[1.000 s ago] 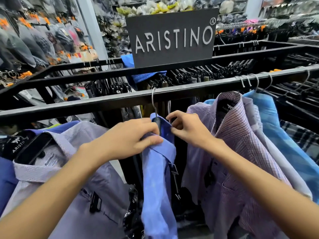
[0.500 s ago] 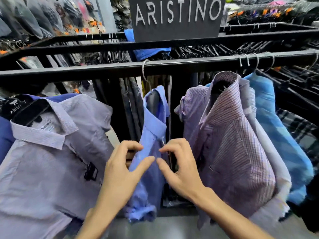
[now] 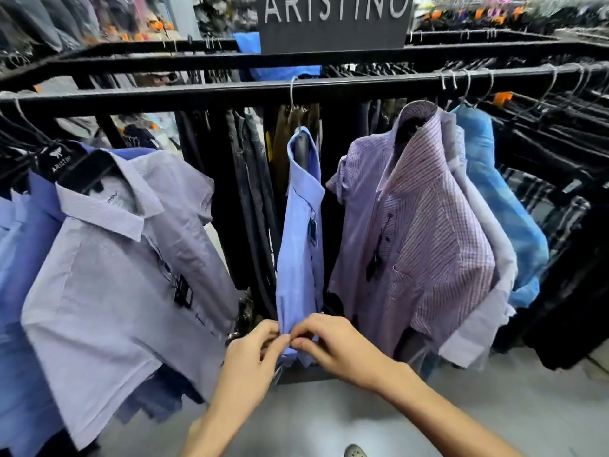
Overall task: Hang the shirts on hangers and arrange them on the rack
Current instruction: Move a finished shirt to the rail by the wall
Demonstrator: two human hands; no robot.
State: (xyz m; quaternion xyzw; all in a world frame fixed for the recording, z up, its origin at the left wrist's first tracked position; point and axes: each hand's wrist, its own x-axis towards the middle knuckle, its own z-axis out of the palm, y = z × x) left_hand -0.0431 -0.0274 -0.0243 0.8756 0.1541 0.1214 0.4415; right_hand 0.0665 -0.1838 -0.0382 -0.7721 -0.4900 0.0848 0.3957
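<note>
A black clothes rack (image 3: 197, 94) runs across the view, its front rail carrying hung shirts under a dark ARISTINO sign (image 3: 334, 21). To the left hangs a pale lilac shirt (image 3: 108, 275) on a branded black hanger; to the right a purple checked shirt (image 3: 425, 232) with a white and a bright blue one behind it. Between these, well apart from both, hangs the periwinkle blue shirt (image 3: 298, 245), edge-on to the camera, its wire hook (image 3: 292, 94) over the rail and a dark price tag (image 3: 312, 229) on its front. The step in hand looks like tidying this shirt now that it is on the rack: probably straightening or fastening its lower front. Next, the hem wants pulling flat and the shirt likely needs turning or sliding to line up with its neighbours. The left hand (image 3: 250, 361) and right hand (image 3: 333, 344) meet at the hem, fingers curled, each pinching the bottom edge of the fabric between thumb and fingertips (image 3: 298, 331), nearly touching each other.
</note>
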